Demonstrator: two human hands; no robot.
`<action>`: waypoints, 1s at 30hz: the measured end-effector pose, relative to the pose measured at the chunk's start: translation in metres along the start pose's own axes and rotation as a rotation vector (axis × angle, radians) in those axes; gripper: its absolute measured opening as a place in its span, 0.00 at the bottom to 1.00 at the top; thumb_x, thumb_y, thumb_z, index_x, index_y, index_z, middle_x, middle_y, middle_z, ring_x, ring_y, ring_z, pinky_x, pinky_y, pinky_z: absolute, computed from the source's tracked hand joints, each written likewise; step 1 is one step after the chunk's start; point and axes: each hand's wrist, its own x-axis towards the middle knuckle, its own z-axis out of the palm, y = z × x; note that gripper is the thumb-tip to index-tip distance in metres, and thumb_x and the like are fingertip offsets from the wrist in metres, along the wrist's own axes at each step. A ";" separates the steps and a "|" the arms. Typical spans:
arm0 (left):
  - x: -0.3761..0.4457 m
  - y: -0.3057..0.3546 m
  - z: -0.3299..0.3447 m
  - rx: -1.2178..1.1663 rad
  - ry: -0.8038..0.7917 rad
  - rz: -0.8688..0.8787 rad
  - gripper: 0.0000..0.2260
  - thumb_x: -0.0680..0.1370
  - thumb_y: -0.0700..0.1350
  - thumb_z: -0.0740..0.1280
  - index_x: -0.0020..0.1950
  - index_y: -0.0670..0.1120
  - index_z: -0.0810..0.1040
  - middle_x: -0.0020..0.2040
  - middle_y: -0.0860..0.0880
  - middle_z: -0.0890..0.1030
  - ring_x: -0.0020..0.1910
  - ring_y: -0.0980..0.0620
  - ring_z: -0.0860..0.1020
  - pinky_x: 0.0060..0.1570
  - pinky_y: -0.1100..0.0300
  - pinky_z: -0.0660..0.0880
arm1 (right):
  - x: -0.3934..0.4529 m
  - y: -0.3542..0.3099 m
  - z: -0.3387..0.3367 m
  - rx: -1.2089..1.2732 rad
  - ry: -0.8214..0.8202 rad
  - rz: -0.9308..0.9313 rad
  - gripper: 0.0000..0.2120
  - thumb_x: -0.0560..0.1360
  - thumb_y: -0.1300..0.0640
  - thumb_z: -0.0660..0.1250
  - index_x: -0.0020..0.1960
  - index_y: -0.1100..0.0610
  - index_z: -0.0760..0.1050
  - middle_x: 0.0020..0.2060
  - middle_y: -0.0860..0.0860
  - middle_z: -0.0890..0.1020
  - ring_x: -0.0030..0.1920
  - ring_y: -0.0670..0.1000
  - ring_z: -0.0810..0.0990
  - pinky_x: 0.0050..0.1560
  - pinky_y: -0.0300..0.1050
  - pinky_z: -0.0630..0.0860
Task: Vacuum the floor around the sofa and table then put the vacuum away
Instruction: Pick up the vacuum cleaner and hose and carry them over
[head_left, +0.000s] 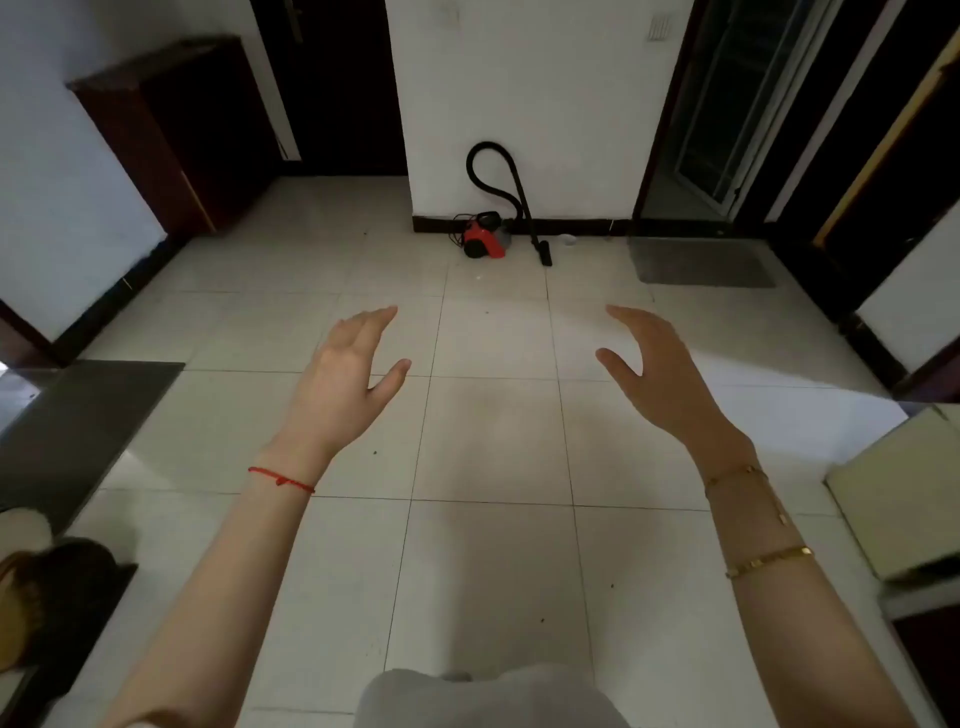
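The left hand (349, 364) and right hand (655, 371) hang spread wide, holding nothing. The red vacuum (485, 236) sits at twelve o'clock against the wall, well apart, hose (491, 171) looped upward. Its loose cord (457, 240) could snag a foot or tip it.

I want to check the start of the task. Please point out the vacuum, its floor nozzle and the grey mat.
vacuum (484, 240), head view, on its red body.
floor nozzle (545, 256), head view, on the black head at the tube's lower end.
grey mat (701, 264), head view, on its middle.
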 end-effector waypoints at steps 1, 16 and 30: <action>0.003 0.000 0.004 -0.005 0.010 0.002 0.24 0.79 0.49 0.64 0.73 0.43 0.65 0.67 0.45 0.72 0.68 0.45 0.68 0.68 0.47 0.66 | 0.003 0.004 0.001 0.004 0.010 0.003 0.24 0.79 0.49 0.61 0.73 0.54 0.62 0.71 0.51 0.68 0.72 0.51 0.64 0.70 0.42 0.56; 0.106 -0.052 0.073 -0.005 -0.036 -0.098 0.25 0.79 0.50 0.63 0.74 0.45 0.63 0.69 0.46 0.70 0.70 0.48 0.66 0.70 0.49 0.64 | 0.129 0.060 0.055 -0.004 -0.084 0.029 0.24 0.80 0.50 0.61 0.74 0.53 0.61 0.71 0.49 0.67 0.72 0.49 0.62 0.72 0.48 0.60; 0.369 -0.171 0.132 0.006 -0.072 -0.114 0.25 0.80 0.52 0.62 0.75 0.48 0.62 0.71 0.46 0.68 0.72 0.46 0.63 0.70 0.55 0.60 | 0.409 0.117 0.118 -0.059 -0.061 0.083 0.25 0.79 0.49 0.61 0.73 0.54 0.63 0.70 0.51 0.69 0.71 0.51 0.65 0.68 0.40 0.57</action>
